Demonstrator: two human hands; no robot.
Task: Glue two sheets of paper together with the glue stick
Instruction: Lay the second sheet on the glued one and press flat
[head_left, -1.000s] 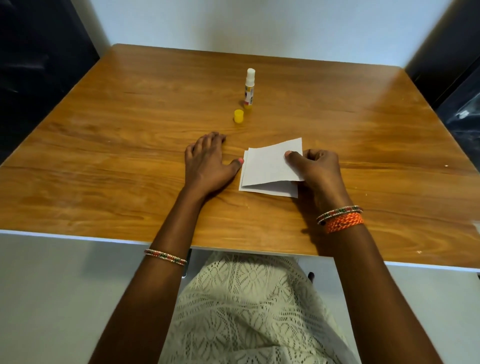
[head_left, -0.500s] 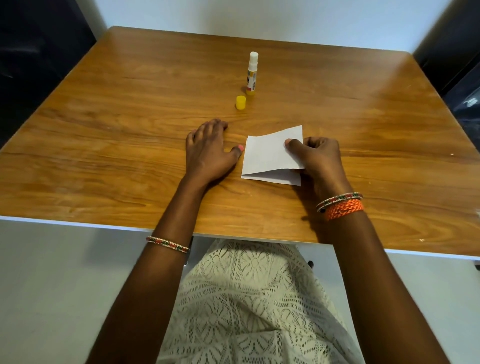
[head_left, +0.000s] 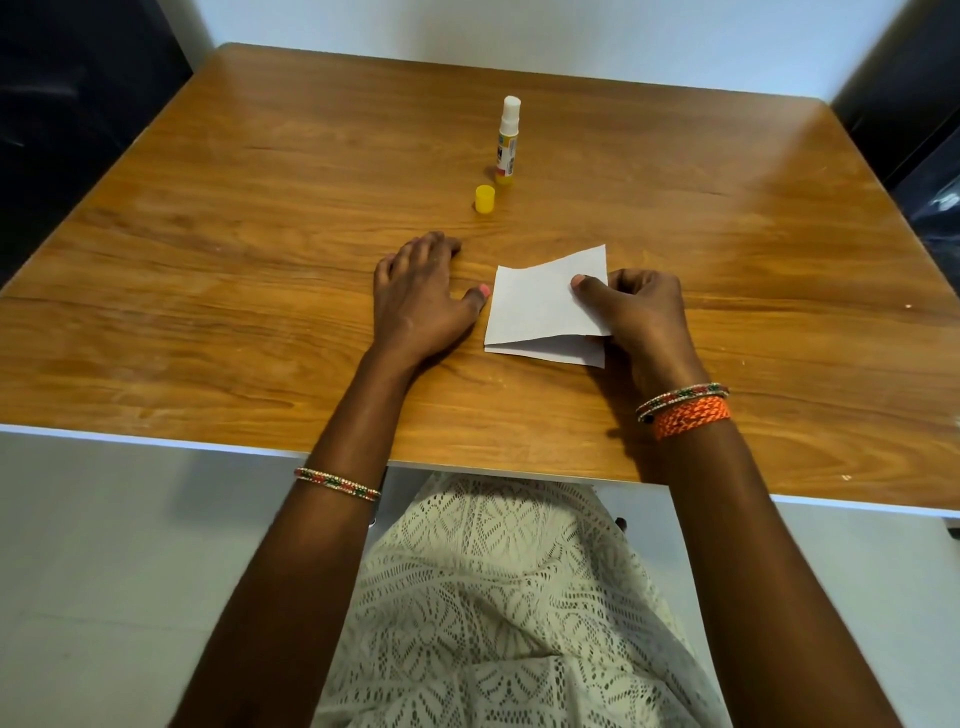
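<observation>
Two sheets of paper lie near the middle of the tabletop (head_left: 208, 270), a little toward its near edge: the top sheet (head_left: 540, 306) over the bottom sheet (head_left: 566, 352), which shows as a strip along the near side. The right hand (head_left: 636, 317) pinches the top sheet's right side, thumb on top and fingers curled behind, holding that side raised so the sheet slopes down to the left, where the two left edges nearly meet. The left hand (head_left: 415, 296) rests flat on the wood just left of the sheets, fingers relaxed and gripping nothing; its thumb tip lies just beside the left edge, and I cannot tell if it touches.

What the coming move turns on, as I judge it, is that the raised side lies to the right and the sheets meet on the left, so the top sheet would come down like a hinge about that left edge, with the left hand best placed to press it flat.

The glue stick (head_left: 508, 143) stands upright and uncapped toward the far edge, its long axis vertical, well apart from both hands; the yellow cap (head_left: 484, 199) sits just beside it on the near left. Bare wood lies all round the sheets, with ample room to each side edge.
</observation>
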